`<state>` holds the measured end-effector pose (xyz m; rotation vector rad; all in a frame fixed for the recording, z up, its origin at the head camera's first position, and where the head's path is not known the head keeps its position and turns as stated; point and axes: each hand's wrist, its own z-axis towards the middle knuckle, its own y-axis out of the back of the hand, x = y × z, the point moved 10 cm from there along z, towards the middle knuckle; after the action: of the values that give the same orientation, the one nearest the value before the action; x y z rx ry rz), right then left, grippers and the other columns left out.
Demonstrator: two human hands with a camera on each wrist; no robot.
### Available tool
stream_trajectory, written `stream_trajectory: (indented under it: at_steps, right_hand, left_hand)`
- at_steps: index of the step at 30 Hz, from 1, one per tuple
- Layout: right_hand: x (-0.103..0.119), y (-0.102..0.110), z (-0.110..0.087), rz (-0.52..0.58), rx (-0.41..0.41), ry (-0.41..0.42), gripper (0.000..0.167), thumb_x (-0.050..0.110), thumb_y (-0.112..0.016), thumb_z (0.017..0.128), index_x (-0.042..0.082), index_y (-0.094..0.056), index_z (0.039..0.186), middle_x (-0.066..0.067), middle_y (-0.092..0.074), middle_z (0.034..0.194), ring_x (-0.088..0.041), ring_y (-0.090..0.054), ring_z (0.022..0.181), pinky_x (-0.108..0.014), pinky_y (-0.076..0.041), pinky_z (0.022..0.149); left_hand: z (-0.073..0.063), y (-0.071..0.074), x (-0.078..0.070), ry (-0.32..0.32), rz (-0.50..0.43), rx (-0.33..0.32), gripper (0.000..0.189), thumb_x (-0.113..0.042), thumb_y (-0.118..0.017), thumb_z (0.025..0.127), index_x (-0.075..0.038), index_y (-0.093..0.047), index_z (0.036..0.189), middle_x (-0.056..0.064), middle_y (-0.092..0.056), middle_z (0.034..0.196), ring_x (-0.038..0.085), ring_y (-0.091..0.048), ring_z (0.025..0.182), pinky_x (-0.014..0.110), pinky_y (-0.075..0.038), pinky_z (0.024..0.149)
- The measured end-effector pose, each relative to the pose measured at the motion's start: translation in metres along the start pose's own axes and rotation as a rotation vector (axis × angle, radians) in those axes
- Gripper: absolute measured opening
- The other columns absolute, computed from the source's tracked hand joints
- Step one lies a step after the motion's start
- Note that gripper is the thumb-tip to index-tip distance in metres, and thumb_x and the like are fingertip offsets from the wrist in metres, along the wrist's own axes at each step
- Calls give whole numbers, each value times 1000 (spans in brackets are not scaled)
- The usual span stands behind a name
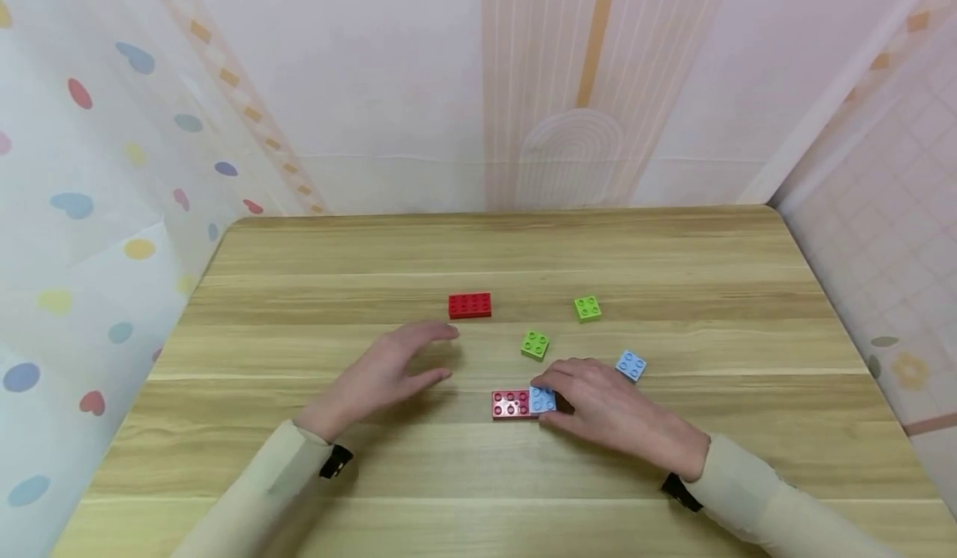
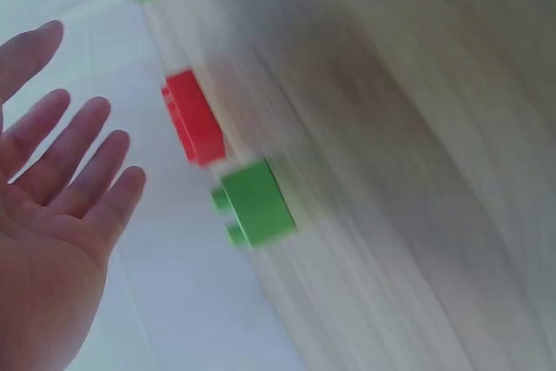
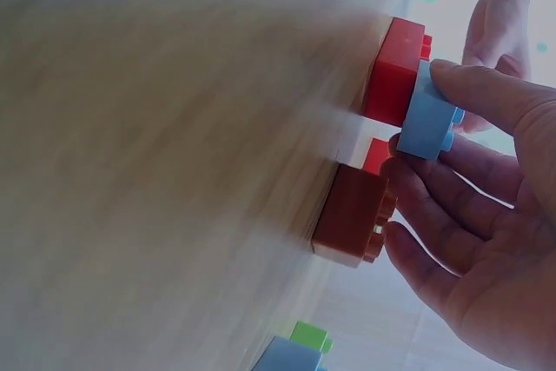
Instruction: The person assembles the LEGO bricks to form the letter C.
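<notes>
A red toy brick (image 1: 511, 404) lies on the table, with a light blue two-by-two brick (image 1: 542, 400) on its right end. My right hand (image 1: 609, 400) pinches that blue brick between thumb and fingers, which the right wrist view also shows. A brown-red brick (image 3: 347, 215) stands just beyond these fingers in the right wrist view; the hand largely hides it in the head view. To the left, my left hand (image 1: 381, 375) hovers over the table, fingers extended and holding nothing. A second red brick (image 1: 469, 305) lies beyond its fingertips.
One green brick (image 1: 535, 345) lies just beyond the right hand, and another green brick (image 1: 587, 309) farther back. A loose light blue brick (image 1: 631, 365) is beside the right hand's knuckles. The wooden table (image 1: 336, 259) meets a patterned cloth (image 1: 396, 85) at its back edge.
</notes>
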<state>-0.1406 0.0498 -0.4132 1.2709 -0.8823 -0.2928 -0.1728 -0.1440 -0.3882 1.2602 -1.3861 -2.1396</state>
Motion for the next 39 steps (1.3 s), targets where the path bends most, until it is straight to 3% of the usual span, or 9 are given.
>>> stream_trajectory:
  at_steps: [4,9,13,18,22,33,39]
  right_hand:
    - [-3,2,-2,7,-4,-17,40,27,-82,91,6,-72,123,-4,-72,115,-20,-68,107,-43,-58,96]
    - [-7,3,-3,19,0,-29,41,27,-82,91,5,-72,124,-5,-72,116,-21,-68,106,-44,-58,95]
    - [-7,3,-1,21,1,-22,42,27,-82,92,4,-71,125,-5,-72,116,-21,-68,107,-43,-58,95]
    - [-8,3,0,15,-7,-16,42,27,-82,91,3,-71,125,-6,-72,116,-21,-68,106,-43,-58,95]
    - [-8,3,1,16,-5,-18,42,27,-81,92,3,-71,125,-6,-72,116,-21,-68,107,-43,-58,96]
    - [-8,4,2,19,3,-22,41,26,-81,92,3,-71,124,-6,-72,116,-20,-67,107,-41,-58,94]
    - [-8,3,3,19,14,-30,41,26,-81,92,3,-71,125,-6,-71,117,-20,-67,107,-41,-58,95]
  left_hand:
    - [-3,15,20,53,-68,-74,47,-13,-82,90,-1,-64,132,14,-66,135,34,-61,127,51,-51,107]
    - [-7,25,44,125,-103,-105,48,-14,-81,91,-2,-64,134,14,-66,136,37,-59,129,56,-48,108]
    - [-11,27,61,182,-146,-84,50,-16,-83,90,-5,-65,136,12,-65,138,36,-58,131,57,-46,110]
    - [-17,24,80,257,-268,-26,53,-15,-82,91,-7,-63,139,10,-62,143,37,-54,135,56,-43,114]
    - [-21,21,90,281,-330,7,52,-15,-82,91,-7,-63,139,10,-61,143,37,-54,135,54,-42,115]
    - [-23,15,103,312,-258,83,57,-19,-83,90,-8,-61,142,11,-61,143,34,-59,127,57,-46,110]
    - [-22,12,104,287,-192,100,59,-15,-84,88,-3,-61,140,18,-59,144,39,-55,132,58,-42,113]
